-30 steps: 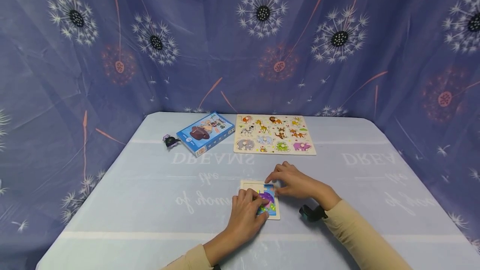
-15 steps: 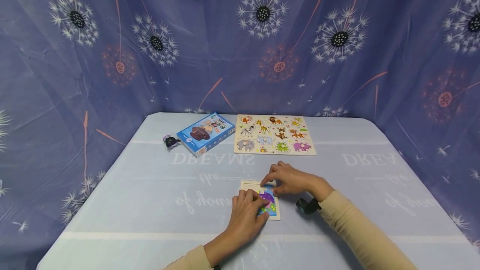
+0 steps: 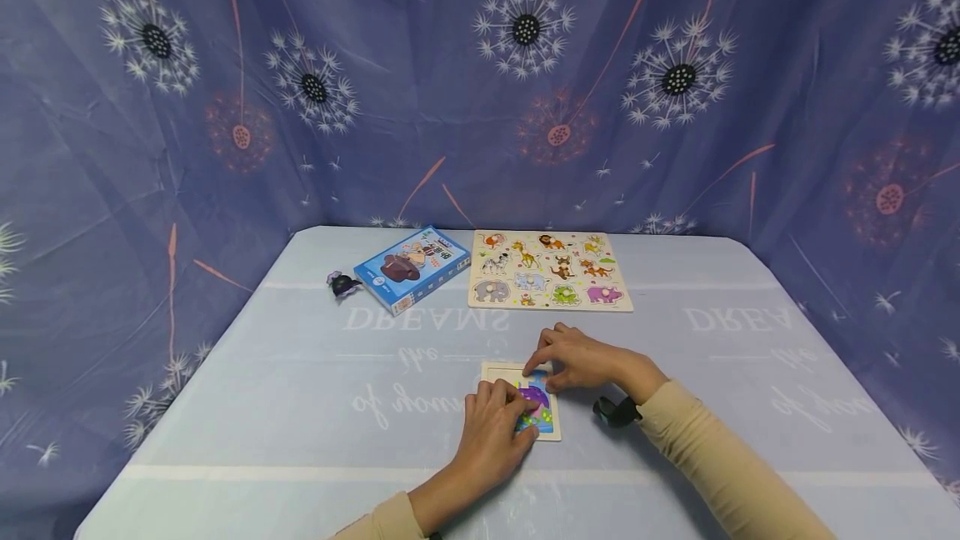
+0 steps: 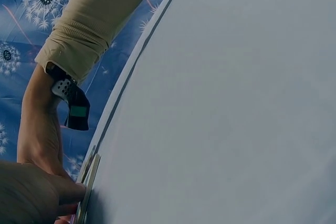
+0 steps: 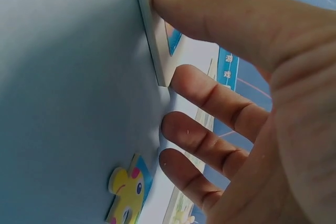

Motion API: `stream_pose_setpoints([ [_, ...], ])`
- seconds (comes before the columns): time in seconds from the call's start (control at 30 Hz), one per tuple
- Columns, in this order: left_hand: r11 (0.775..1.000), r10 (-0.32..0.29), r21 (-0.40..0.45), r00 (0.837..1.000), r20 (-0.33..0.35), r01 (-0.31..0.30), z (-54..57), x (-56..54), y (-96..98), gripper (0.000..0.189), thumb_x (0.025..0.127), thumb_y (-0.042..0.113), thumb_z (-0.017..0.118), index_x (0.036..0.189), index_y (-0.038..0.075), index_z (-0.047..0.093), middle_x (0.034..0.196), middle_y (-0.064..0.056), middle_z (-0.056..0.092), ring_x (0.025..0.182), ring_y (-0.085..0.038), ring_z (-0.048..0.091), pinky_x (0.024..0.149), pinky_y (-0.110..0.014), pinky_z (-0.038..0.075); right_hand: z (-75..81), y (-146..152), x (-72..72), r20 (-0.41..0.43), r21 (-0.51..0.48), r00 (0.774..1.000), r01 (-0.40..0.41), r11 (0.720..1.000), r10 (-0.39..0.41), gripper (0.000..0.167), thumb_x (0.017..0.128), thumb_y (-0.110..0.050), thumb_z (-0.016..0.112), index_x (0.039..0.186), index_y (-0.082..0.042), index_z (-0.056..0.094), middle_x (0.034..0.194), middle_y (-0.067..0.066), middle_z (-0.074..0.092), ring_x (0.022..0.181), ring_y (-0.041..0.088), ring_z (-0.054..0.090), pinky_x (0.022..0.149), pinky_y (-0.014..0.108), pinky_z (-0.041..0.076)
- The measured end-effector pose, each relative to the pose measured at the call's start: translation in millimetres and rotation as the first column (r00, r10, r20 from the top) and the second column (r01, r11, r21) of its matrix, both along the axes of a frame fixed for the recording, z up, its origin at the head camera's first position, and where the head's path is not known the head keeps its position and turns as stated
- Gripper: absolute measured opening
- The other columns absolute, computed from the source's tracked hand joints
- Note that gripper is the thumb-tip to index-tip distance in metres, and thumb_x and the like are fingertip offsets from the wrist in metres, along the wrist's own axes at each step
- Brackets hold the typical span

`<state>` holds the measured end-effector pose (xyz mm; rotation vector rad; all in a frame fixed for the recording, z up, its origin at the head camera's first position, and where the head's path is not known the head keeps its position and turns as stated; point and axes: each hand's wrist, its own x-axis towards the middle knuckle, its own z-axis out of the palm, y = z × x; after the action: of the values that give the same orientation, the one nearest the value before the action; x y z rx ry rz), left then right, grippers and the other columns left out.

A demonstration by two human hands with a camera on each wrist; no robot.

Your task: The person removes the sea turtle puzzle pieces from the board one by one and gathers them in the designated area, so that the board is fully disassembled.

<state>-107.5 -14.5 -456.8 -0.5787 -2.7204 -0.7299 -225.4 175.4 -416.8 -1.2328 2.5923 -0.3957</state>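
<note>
A small wooden tray puzzle (image 3: 553, 423) lies on the table, its set pieces showing a purple figure on blue and green. My left hand (image 3: 491, 432) holds it with curled fingers over its left part, thumb at the near edge. My right hand (image 3: 585, 361) is at the far right corner, thumb and index finger about a blue puzzle piece (image 3: 537, 376). In the right wrist view the thumb (image 5: 173, 1) lies on the frame's edge, and the other fingers hang loosely curled. A loose yellow puzzle piece (image 5: 128, 190) with an eye lies on the table beneath them.
Farther back lies an animal peg puzzle board (image 3: 551, 269). To its left are a blue box (image 3: 412, 269) and a small black-and-purple object (image 3: 342, 284). A purple dandelion-print curtain (image 3: 420, 90) rises behind the pale tablecloth (image 3: 300, 407).
My right hand has shifted slightly left, bringing its index finger and thumb farther over the tray puzzle's upper right corner. The left hand has stayed put.
</note>
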Motion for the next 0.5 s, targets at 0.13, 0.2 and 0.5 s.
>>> stream_pose_setpoints([
  [0.13,1.000,0.000,0.002,1.000,0.003,0.000,0.0,0.2,0.3,0.028,0.078,0.026,0.072,0.105,0.019,0.072,0.101,0.002,0.052,0.096,-0.015,0.040,0.079,-0.034,0.028,-0.2,-0.9,-0.9,-0.021,0.008,1.000,-0.019,1.000,0.019,0.031,0.080,-0.026,0.073,0.109,-0.036,0.066,0.098,-0.006,0.055,0.084,0.009,0.037,0.075,0.027,0.031],
  [0.2,1.000,-0.001,0.002,1.000,0.004,0.001,0.1,0.3,0.4,0.028,0.078,0.026,0.072,0.105,0.019,0.072,0.101,0.002,0.052,0.096,-0.015,0.040,0.078,-0.034,0.028,0.2,-1.9,-1.7,-0.034,0.021,0.999,-0.030,0.999,0.031,0.031,0.079,-0.026,0.074,0.108,-0.036,0.066,0.097,-0.006,0.055,0.084,0.009,0.037,0.075,0.027,0.031],
  [0.5,1.000,0.000,-0.010,1.000,-0.002,0.000,0.6,0.2,0.4,0.029,0.078,0.027,0.072,0.106,0.019,0.072,0.101,0.003,0.052,0.096,-0.015,0.040,0.078,-0.034,0.028,8.3,-8.2,-2.0,-0.067,0.076,0.995,-0.074,0.994,0.079,0.029,0.077,-0.026,0.074,0.103,-0.033,0.063,0.095,-0.003,0.055,0.085,0.011,0.038,0.075,0.028,0.031],
])
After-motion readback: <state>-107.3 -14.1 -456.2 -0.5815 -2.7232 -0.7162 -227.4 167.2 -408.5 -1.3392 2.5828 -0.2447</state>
